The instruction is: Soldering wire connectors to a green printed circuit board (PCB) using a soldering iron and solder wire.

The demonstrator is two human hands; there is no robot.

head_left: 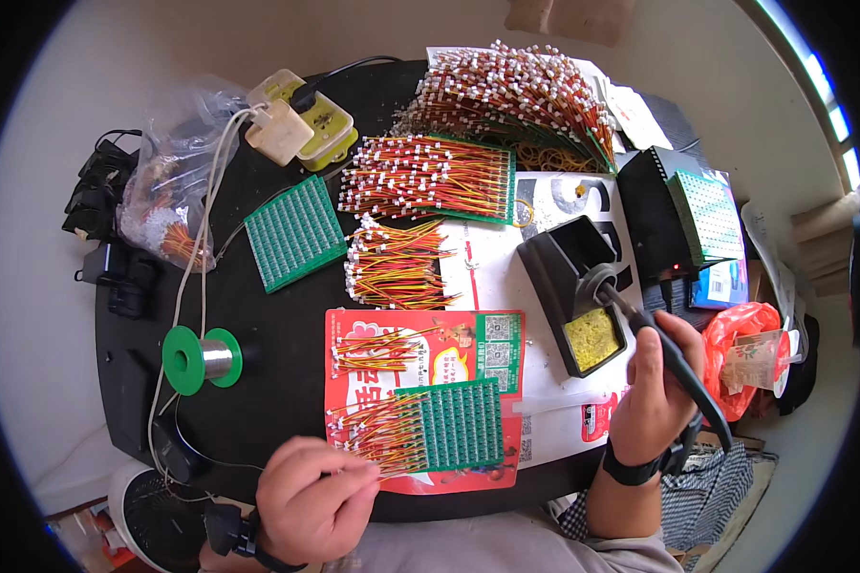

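Note:
My right hand (655, 387) grips a soldering iron (674, 358), whose front end sits in the holder of a black soldering stand (564, 272). A yellow sponge (592, 339) lies in the stand's tray. My left hand (320, 497) is closed in a pinch at the lower edge of some red and yellow wires. These wires (377, 430) with white connectors run leftward from a green circuit board panel (462, 425). What the fingertips pinch is too small to tell. Panel and wires rest on a red printed sheet (344, 320). Above them lies a small loose bunch of wires (382, 351).
A solder spool (201, 361) stands left on the black table. Behind are a bare board stack (296, 232), a wire pile (398, 263), wired boards (430, 179) and a larger heap (516, 100). At right are a black box (652, 215) and a red bag (741, 329). White cables (205, 220) cross the left side.

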